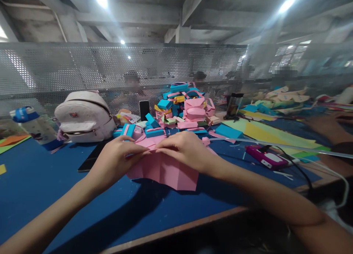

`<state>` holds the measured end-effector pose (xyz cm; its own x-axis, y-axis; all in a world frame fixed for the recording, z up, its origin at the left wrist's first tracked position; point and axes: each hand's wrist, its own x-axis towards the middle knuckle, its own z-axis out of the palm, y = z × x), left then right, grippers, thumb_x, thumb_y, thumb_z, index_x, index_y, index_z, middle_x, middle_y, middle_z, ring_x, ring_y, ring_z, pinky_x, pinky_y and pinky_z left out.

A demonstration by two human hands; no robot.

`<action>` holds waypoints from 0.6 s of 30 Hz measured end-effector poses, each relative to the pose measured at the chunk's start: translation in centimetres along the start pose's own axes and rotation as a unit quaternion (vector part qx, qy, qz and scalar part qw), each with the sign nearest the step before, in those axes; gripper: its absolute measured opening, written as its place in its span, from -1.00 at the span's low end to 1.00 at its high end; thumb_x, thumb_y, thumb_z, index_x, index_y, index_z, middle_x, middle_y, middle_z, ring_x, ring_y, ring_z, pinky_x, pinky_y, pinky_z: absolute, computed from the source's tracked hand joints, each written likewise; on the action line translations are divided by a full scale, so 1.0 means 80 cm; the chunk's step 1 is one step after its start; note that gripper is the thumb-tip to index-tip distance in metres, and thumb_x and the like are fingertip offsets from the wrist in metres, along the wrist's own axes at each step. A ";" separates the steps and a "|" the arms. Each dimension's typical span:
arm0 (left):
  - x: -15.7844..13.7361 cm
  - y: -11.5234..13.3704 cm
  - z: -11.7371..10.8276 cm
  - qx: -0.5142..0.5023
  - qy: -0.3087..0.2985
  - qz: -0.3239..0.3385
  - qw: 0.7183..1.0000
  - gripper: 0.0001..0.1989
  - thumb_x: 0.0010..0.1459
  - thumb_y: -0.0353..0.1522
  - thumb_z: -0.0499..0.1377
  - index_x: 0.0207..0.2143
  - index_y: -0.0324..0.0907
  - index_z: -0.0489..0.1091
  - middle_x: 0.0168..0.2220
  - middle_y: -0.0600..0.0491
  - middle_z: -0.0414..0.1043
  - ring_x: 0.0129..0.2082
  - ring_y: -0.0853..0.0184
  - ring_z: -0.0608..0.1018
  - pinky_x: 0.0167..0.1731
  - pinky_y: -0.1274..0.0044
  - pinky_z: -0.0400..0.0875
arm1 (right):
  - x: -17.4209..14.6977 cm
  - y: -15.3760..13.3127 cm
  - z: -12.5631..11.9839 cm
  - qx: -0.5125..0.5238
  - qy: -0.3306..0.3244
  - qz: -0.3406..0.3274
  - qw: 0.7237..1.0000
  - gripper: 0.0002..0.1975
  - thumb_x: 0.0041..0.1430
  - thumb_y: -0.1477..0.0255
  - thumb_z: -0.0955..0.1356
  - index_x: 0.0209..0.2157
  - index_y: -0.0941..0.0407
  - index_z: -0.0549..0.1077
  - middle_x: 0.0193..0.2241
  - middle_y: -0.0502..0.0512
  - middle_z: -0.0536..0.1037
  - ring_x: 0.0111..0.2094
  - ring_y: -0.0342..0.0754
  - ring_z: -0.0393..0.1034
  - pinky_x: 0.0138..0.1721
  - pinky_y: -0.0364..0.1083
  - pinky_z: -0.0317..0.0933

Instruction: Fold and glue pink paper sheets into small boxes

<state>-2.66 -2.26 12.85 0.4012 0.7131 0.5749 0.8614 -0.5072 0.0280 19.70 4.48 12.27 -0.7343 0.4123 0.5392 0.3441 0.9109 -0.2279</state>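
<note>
A creased sheet of pink paper (165, 171) is held up just above the blue table, its lower edge hanging toward me. My left hand (118, 153) pinches its upper edge between thumb and fingers. Close beside it, my right hand (186, 149) pinches the same edge, fingertips nearly meeting the left ones. Behind the hands rises a pile of small folded paper pieces in pink and blue, among them a pink paper bag (195, 108) and a blue paper box (179, 88).
A white backpack (82, 118) and a water bottle (37, 131) stand at left. A phone (144, 110) leans upright; a dark tablet (92, 158) lies flat. At right are a purple device (264, 157) with cables and yellow-green sheets (270, 134). A co-worker's hands (331, 127) are blurred.
</note>
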 end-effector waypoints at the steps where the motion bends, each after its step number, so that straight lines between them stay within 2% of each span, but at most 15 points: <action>1: 0.001 0.002 -0.001 -0.002 -0.004 -0.004 1.000 -0.71 0.26 -0.16 0.10 -0.28 -0.02 0.61 -0.38 0.03 0.61 -0.37 0.29 0.52 -0.42 0.56 0.36 | 0.000 -0.001 0.000 0.006 0.004 0.002 1.000 -0.81 0.29 0.36 0.33 -0.19 0.02 0.61 -0.25 0.00 0.66 -0.27 -0.05 0.53 -0.29 -0.13 0.24; 7: -0.003 0.007 -0.006 -0.001 0.033 -0.018 0.999 -0.66 0.26 -0.15 0.07 -0.30 -0.03 0.62 -0.40 0.02 0.59 -0.37 0.29 0.54 -0.42 0.56 0.40 | -0.001 0.003 -0.007 0.049 0.021 0.028 0.998 -0.84 0.25 0.36 0.37 -0.23 -0.01 0.63 -0.33 -0.04 0.67 -0.38 -0.08 0.51 -0.40 -0.13 0.20; 12: -0.019 0.004 -0.015 -0.023 0.040 -0.009 0.999 -0.76 0.25 -0.23 0.12 -0.28 -0.04 0.60 -0.39 0.07 0.61 -0.35 0.30 0.56 -0.34 0.53 0.45 | -0.008 0.008 -0.012 0.076 0.018 0.040 0.996 -0.84 0.24 0.35 0.37 -0.26 -0.01 0.63 -0.34 -0.06 0.67 -0.39 -0.09 0.51 -0.41 -0.14 0.19; 18: -0.029 0.003 -0.026 -0.031 0.110 0.010 0.993 -0.82 0.20 -0.29 0.18 -0.35 -0.06 0.59 -0.43 0.09 0.60 -0.37 0.32 0.58 -0.44 0.61 0.43 | -0.013 0.010 -0.018 0.122 0.015 0.034 0.992 -0.85 0.24 0.38 0.37 -0.28 0.04 0.63 -0.33 -0.05 0.67 -0.39 -0.11 0.52 -0.38 -0.16 0.22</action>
<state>-4.03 -5.04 13.24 0.3345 0.5835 0.7400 0.8305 -0.5536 0.0612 21.59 4.73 12.69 -0.6946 0.4763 0.5392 0.2378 0.8594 -0.4527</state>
